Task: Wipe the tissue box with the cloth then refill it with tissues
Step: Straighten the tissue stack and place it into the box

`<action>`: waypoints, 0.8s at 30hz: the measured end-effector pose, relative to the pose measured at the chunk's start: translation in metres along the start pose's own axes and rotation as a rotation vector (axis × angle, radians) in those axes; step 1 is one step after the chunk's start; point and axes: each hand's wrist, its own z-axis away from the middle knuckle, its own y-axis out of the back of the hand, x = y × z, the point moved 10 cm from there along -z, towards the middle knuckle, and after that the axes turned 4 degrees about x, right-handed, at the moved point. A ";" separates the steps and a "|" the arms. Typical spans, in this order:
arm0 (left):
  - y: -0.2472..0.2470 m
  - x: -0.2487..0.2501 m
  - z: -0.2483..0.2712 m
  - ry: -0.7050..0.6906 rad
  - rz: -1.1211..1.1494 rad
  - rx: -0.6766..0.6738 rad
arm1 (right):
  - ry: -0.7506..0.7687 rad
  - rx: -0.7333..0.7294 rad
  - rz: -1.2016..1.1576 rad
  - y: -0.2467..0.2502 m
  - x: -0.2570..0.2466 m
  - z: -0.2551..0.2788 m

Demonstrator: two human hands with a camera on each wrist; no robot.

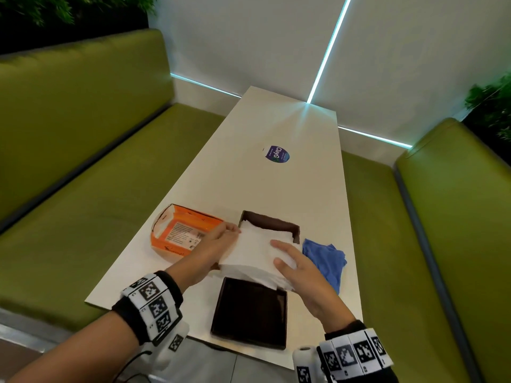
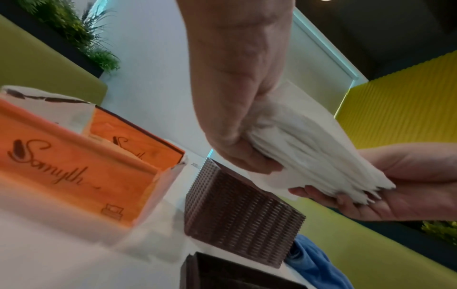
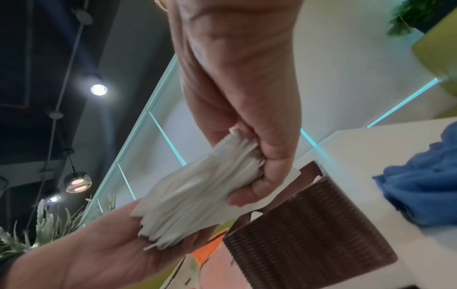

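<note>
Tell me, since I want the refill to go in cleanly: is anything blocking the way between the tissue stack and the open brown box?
Nothing visible blocks it. The left hand and right hand hold the tissue stack right over the brown box, whose top is open. Its lid lies nearer the person, the blue cloth off to the right.

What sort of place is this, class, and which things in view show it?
Probably a café or restaurant booth: green padded bench seats flank a long white table, a round brand sticker sits on it, and pendant lamps hang overhead.
</note>
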 end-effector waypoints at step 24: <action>-0.056 0.020 -0.058 -0.129 -1.009 -0.108 | -0.043 0.009 0.863 0.021 0.015 -0.086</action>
